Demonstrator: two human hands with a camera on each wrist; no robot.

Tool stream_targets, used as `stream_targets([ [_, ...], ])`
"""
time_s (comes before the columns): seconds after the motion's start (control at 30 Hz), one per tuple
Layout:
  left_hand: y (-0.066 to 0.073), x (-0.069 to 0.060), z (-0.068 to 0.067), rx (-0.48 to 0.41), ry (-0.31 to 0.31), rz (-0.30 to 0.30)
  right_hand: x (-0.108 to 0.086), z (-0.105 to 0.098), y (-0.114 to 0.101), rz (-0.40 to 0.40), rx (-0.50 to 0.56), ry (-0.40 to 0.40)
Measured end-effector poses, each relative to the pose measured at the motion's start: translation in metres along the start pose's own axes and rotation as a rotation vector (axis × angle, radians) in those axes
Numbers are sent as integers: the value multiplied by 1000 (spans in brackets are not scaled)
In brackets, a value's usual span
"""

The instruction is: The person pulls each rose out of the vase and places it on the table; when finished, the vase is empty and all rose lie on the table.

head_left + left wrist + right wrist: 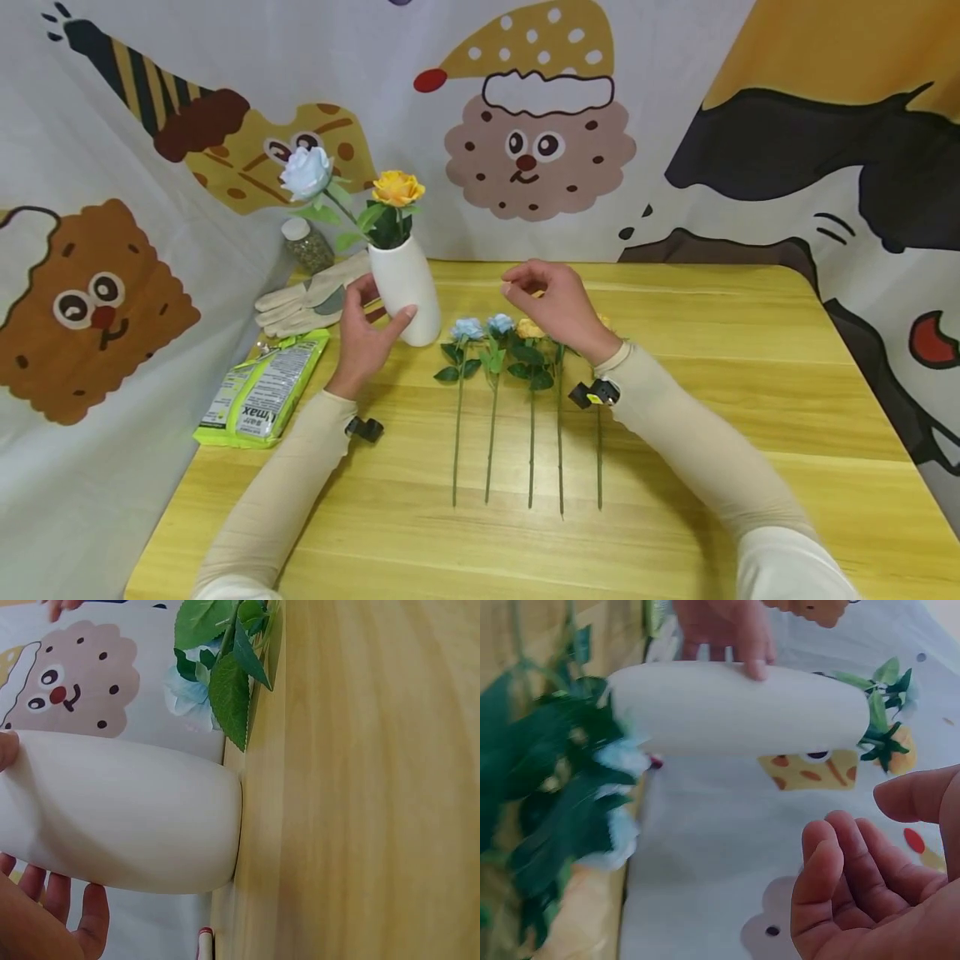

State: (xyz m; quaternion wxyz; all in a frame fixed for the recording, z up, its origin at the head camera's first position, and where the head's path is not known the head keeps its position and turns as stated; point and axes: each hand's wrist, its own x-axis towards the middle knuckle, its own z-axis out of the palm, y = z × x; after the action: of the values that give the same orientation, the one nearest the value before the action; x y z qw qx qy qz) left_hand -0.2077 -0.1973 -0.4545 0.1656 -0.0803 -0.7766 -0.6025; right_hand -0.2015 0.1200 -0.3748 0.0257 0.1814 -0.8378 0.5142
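A white vase [406,287] stands on the table, holding a pale blue rose [306,172] and a yellow rose [398,189]. The left hand [367,337] grips the vase from its left side, thumb across the front; in the left wrist view its fingers curve along the vase [127,814]. To the right of the vase, the right hand [558,307] hovers above the flower heads with bent fingers and nothing between them. In the right wrist view the right hand [877,877] shows a gap between thumb and fingers. Blue roses [467,328] and yellow ones [529,328] lie in a row, stems toward the front.
At the left of the table [420,542] lie a green and grey packet [262,392] and pale gloves [288,308]. A jar with a white lid [308,247] stands behind the gloves. A cartoon-printed cloth [420,125] hangs along the back.
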Motion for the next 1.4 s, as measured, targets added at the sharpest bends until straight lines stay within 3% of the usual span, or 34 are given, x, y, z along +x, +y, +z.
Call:
stream_targets([
  [0.3,29,-6,1,-5,-7,-18,26,20,-34,-87,62,41],
  [0.73,28,-6,1,-24,-16,-26,67,56,-69,-135,97,88],
  [1.07,28,-6,1,-10,-15,-28,93,77,-85,-21,48,126],
  [1.4,26,-7,1,9,-14,-36,106,93,-94,93,5,163],
])
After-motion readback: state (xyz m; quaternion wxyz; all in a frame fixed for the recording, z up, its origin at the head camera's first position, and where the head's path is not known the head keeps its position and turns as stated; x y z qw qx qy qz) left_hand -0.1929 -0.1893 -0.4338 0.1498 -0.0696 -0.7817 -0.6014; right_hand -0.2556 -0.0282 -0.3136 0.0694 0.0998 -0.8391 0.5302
